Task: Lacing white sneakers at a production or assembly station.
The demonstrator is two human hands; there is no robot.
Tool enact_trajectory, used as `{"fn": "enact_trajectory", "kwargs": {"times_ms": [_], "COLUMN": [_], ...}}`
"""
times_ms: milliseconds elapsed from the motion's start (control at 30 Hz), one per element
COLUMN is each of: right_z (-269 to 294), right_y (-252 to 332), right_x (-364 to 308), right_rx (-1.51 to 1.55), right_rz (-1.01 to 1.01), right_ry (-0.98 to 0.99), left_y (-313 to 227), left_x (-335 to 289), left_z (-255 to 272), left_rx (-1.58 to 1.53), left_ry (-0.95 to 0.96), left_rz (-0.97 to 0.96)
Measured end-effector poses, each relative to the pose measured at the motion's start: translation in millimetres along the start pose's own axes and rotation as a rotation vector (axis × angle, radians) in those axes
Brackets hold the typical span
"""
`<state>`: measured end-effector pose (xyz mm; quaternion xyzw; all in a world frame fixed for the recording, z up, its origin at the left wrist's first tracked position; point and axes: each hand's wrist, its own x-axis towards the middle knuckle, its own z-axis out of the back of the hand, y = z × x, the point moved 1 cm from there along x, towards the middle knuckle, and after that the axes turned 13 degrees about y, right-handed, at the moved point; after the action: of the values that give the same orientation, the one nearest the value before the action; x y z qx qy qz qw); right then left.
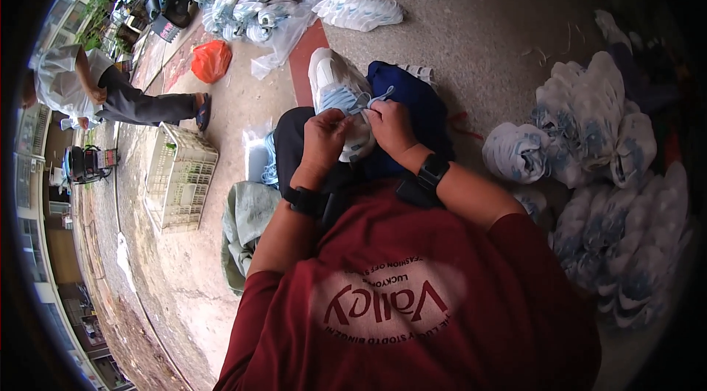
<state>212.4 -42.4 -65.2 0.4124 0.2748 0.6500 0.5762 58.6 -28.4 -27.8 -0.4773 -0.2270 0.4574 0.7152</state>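
White sneaker [324,71] is lying at the knees. Left hand [324,142] and right hand [392,128] are both pinching light-blue lace [339,96], fingertips nearly meeting over the shoe. Progress (judged): rows of lace are already crossing the front; a loose loop is standing up beside the right fingers, so fastening is seemingly remaining. Bundles of white-and-blue shoe uppers [589,111] are lying to the right; their lacing state is staying unclear.
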Motion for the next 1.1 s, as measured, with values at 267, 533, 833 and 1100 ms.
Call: {"fn": "enact_trajectory", "kwargs": {"times_ms": [267, 533, 833, 1100], "right_z": [-5, -1, 10, 9], "right_y": [-9, -7, -7, 56], "right_x": [-5, -5, -4, 4], "right_rx": [-0.080, 0.153, 0.101, -0.153], "right_rz": [0.127, 0.028, 0.029, 0.323], "right_ry": [-0.054, -0.034, 0.071, 0.145], "left_y": [-22, -22, -5, 44], "left_x": [9, 17, -50, -67], "left_z": [-16, -29, 45, 79], "left_rx": [0.573, 0.869, 0.592, -0.758], "left_ry": [-0.109, -0.124, -0.038, -0.314], "left_rz": [-0.171, -0.202, 0.141, 0.025]}}
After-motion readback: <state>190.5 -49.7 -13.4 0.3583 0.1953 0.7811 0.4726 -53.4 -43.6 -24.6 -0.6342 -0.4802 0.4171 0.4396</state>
